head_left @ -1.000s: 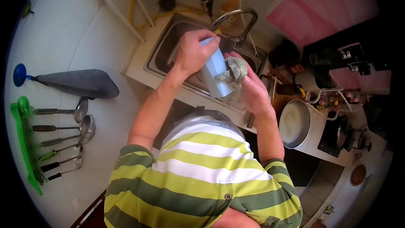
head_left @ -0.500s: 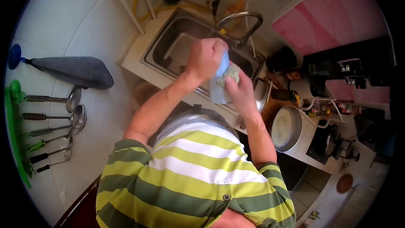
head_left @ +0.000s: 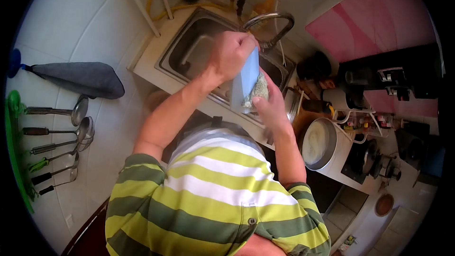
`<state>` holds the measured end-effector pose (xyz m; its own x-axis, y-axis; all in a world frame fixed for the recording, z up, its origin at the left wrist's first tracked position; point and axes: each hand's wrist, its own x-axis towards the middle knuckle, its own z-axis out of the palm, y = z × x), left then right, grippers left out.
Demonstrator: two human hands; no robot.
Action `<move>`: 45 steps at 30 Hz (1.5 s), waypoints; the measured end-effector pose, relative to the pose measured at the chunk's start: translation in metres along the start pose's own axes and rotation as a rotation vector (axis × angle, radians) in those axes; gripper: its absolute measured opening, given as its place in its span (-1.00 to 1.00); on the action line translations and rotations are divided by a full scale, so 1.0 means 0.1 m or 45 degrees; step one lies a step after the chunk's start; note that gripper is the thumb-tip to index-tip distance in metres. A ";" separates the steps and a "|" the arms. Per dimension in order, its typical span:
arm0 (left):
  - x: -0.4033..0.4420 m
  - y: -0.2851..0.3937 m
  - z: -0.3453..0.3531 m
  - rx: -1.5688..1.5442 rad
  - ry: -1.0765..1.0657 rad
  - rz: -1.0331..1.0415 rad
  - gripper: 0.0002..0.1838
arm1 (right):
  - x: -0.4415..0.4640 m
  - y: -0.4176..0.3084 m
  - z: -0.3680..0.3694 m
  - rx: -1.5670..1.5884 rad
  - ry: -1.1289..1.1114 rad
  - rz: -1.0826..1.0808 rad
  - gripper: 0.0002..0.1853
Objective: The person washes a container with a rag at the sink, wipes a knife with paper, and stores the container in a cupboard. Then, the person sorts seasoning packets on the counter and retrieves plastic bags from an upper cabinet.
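Head view, left hand [head_left: 234,55]: closed tight on the blue box [head_left: 246,74], near its top.
Right hand [head_left: 271,107]: pressing a crumpled cloth [head_left: 259,87] against it.
Blue box: tilted, over the sink's [head_left: 172,50] near edge.
Cloth: lower down the box than just before, so likely rubbing along it.

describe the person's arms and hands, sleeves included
Short sleeves banded in dark green and yellow-green leave the forearms bare, with no watch or bracelet visible. The left hand and right hand are ungloved; any rings can't be made out.
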<state>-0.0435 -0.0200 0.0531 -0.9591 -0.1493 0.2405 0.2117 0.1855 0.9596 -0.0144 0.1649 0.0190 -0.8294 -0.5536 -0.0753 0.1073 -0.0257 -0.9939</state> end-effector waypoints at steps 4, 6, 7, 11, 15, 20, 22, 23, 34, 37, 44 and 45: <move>-0.02 -0.02 0.00 -0.023 0.001 -0.008 -0.63 | 0.00 0.07 0.00 0.005 -0.012 -0.076 -0.10; -0.06 0.00 0.03 -0.006 0.016 -0.002 -0.63 | 0.00 0.02 0.05 -0.035 0.069 -0.035 -0.19; -0.10 0.03 0.08 0.062 0.104 0.090 -0.64 | 0.00 0.00 0.07 -0.034 0.072 -0.037 -0.19; -0.24 0.11 0.13 0.299 0.151 0.423 -0.71 | 0.08 0.03 -0.02 -0.023 0.296 0.052 -0.59; -0.54 0.36 0.39 0.407 0.037 0.893 -0.76 | 0.23 0.04 -0.06 0.092 0.344 -0.045 -0.73; -0.18 0.20 -0.07 -0.414 0.080 0.096 -0.66 | 0.26 -0.20 -0.18 0.951 0.301 0.010 -0.46; -0.12 0.06 -0.22 -0.259 0.172 0.172 -0.62 | 0.24 -0.22 -0.20 0.973 0.204 -0.092 -0.38; -0.11 0.02 -0.23 -0.250 0.181 0.174 -0.62 | 0.23 -0.23 -0.15 0.977 0.192 -0.090 -0.38; -0.26 -0.04 -0.02 -0.040 0.225 0.167 -0.61 | 0.25 -0.19 0.28 -0.394 0.122 -0.327 -0.29; -0.30 -0.02 0.03 -0.046 0.229 0.273 -0.62 | 0.41 -0.20 0.13 -0.320 0.016 -0.117 -0.42; -0.11 -0.23 -0.19 -0.600 0.038 -0.255 -0.57 | 0.36 -0.24 0.19 0.715 -0.094 0.457 -0.36; -0.10 -0.25 -0.22 -0.598 0.047 -0.255 -0.57 | 0.32 -0.20 0.18 0.714 -0.102 0.460 -0.36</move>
<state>-0.0354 -0.0446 0.0300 -0.9840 -0.1731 0.0423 0.0944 -0.3055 0.9475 -0.0334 0.1327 0.0376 -0.6466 -0.6684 -0.3677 0.6571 -0.2433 -0.7134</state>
